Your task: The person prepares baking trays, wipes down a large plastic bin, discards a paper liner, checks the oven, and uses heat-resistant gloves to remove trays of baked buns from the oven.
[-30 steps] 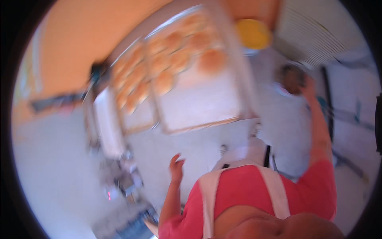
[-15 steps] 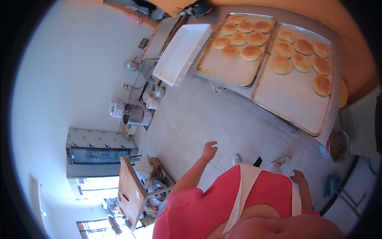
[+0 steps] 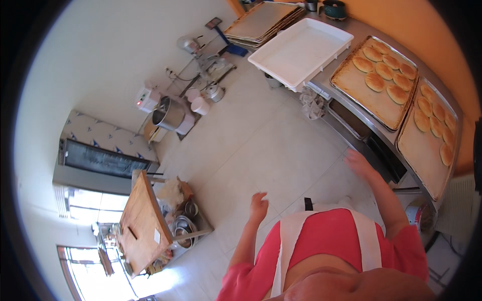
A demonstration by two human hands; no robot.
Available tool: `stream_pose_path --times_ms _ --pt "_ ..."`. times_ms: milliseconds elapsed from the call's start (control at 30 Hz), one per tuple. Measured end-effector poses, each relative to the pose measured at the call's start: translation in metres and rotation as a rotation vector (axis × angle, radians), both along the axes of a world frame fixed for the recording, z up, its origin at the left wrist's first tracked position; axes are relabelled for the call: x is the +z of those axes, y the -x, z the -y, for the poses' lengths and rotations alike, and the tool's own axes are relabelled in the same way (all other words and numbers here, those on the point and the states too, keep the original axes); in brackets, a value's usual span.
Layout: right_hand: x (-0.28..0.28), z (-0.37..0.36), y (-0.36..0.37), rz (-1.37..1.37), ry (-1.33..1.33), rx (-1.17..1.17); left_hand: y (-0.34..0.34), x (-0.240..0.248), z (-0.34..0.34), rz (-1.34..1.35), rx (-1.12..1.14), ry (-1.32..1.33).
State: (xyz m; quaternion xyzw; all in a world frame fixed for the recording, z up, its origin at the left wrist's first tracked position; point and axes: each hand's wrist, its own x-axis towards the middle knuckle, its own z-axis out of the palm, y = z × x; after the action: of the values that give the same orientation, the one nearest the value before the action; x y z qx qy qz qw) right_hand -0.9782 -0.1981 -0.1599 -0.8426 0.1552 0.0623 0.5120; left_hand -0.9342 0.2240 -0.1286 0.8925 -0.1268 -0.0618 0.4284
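My left hand (image 3: 258, 206) hangs over the pale tiled floor, empty, its fingers loosely bent and apart. Farther forward, my right hand (image 3: 359, 163) is slightly blurred; its fingers stretch out with nothing in them, close to the front of the metal table (image 3: 361, 116). On that table lie two baking trays with golden round buns, the nearer-to-middle tray (image 3: 359, 94) and the far-right tray (image 3: 422, 155). Left of them a white plastic tub (image 3: 301, 50) overhangs the table edge. Neither hand touches any of these.
Stacked baking sheets (image 3: 261, 22) lie beyond the tub. Along the wall stand a dough mixer (image 3: 168, 113), a smaller mixer (image 3: 203, 60) and white buckets (image 3: 200, 106). A wooden-topped table (image 3: 143, 220) is at left, metal bowls (image 3: 185, 231) below it. A crumpled bag (image 3: 314, 104) hangs under the tub.
My view has swung left, so the trays and tub sit farther right. My right hand has risen forward from beside my body. My left hand still hangs empty.
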Motion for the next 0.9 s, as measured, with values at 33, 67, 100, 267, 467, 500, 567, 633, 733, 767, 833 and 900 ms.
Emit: stream_pose_path --times_ms 33,67,100,267,467,500,567,633,733,767,833,900 --pt "-0.008 0.003 -0.028 -0.010 -0.203 -0.074 0.002 -0.002 -0.015 -0.087 0.054 -0.022" --pt "0.016 -0.004 -0.056 -0.034 -0.299 -0.091 0.007 -0.004 -0.029 -0.177 0.115 -0.055" --pt "0.047 -0.015 -0.085 -0.054 -0.397 -0.113 0.011 -0.007 -0.039 -0.208 0.154 -0.104" --pt "0.056 0.004 -0.217 -0.070 -0.695 -0.267 0.025 -0.059 -0.088 -0.399 0.301 -0.064" --pt "0.040 0.008 -0.322 -0.078 -0.944 -0.616 -0.011 -0.062 -0.106 -0.342 0.242 -0.002" --pt "0.026 0.011 -0.331 -0.057 -0.975 -0.627 -0.031 -0.028 -0.077 -0.415 0.227 -0.018" --pt "0.014 0.002 -0.344 0.034 -1.056 -0.624 -0.059 -0.017 -0.063 -0.475 0.202 -0.145" --pt "0.024 -0.012 -0.342 0.016 -1.013 -0.592 -0.094 -0.009 -0.041 -0.429 0.178 -0.097" --pt "0.054 -0.023 -0.322 0.035 -1.059 -0.467 -0.168 0.043 0.035 -0.458 0.165 0.003" --pt "0.069 -0.028 -0.309 0.048 -1.092 -0.415 -0.191 0.064 0.063 -0.402 0.172 0.161" --pt "0.097 -0.054 -0.289 0.147 -1.309 -0.392 -0.235 0.097 0.100 -0.375 0.169 0.452" --pt "0.116 -0.083 -0.275 0.195 -1.488 -0.204 -0.265 0.152 0.145 -0.317 0.073 0.624"
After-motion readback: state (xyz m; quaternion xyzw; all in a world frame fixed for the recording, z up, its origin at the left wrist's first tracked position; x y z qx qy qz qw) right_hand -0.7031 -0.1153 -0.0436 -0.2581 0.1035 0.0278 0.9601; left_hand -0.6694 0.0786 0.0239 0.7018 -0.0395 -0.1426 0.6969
